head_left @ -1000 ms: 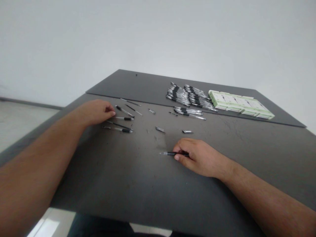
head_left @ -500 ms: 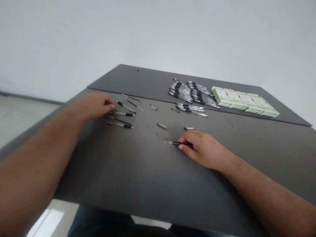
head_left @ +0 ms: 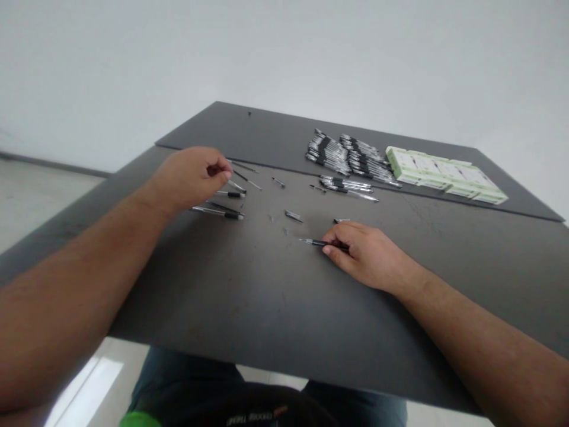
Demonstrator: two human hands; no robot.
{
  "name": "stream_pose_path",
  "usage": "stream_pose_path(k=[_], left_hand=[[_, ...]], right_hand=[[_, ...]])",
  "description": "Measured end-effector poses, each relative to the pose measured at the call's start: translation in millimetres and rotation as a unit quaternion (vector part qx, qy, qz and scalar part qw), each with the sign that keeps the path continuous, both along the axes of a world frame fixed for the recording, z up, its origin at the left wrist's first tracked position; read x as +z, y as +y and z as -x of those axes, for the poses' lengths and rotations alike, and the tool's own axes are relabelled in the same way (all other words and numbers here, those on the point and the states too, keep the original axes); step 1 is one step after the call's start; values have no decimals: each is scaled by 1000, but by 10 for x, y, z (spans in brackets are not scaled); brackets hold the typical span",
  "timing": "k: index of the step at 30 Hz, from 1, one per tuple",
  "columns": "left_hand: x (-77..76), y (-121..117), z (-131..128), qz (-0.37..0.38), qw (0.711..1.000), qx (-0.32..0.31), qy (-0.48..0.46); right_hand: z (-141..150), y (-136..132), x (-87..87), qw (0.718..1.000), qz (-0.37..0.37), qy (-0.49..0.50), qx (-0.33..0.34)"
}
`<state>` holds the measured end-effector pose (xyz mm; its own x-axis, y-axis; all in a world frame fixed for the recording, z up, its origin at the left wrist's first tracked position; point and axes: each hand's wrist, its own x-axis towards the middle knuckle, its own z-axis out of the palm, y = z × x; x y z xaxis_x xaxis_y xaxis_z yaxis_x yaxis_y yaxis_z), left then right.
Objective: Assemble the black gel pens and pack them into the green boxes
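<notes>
On the dark worktop point(head_left: 267, 296), bundled pens point(head_left: 344, 155) are kept back beside pale green boxes point(head_left: 444, 181), leaving the front area free. Loose pens point(head_left: 217, 209) lie below the raised left hand point(head_left: 191, 178); its grip state cannot be determined. The right hand point(head_left: 368, 256) is clamped on a pen point(head_left: 313, 242), which is steadied low against the worktop.

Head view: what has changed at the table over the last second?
The left hand has lifted off the table and moved forward over the loose pens, fingers bunched; whether they hold anything cannot be told. The right hand still grips the black pen. The pen stacks and pale green boxes stayed put; the view tilted, so the table sits higher in the frame.
</notes>
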<state>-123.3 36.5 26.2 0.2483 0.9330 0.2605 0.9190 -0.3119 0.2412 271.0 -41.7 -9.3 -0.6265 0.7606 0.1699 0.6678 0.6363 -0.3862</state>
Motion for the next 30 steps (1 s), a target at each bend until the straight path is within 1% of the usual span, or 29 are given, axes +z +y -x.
stream_pose_path(k=[3, 5, 8, 10, 11, 13, 17, 25, 28, 30], left_hand=[[-56, -59, -161, -18, 998, -45, -33], [-75, -161, -310, -40, 992, -99, -61], [-88, -392, -603, -57, 976, -194, -86], [-105, -536, -794, -59, 957, -275, -72], [-119, -590, -872, -60, 949, -305, -61], [-155, -648, -979, -60, 939, -337, -32], [-212, -644, -1028, -66, 932, -356, -6], [-225, -656, -1054, -71, 928, -364, -28], [-203, -618, -1001, -71, 929, -359, -43], [-169, -569, -904, -72, 935, -344, -57]], right_hand=[[6, 9, -4, 1000, -2, 2, -7], [11, 11, -10, 1000, -8, 7, -11], [21, 2, -15, 1000, -20, 20, -7], [30, -13, -12, 999, -31, 31, 2], [36, -22, -8, 999, -39, 36, 8], [49, -42, 2, 997, -54, 48, 19], [76, -76, 24, 996, -60, 64, 34], [81, -98, 41, 995, -59, 67, 46], [52, -85, 72, 996, -59, 60, 39], [1, -53, 96, 996, -66, 48, 32]])
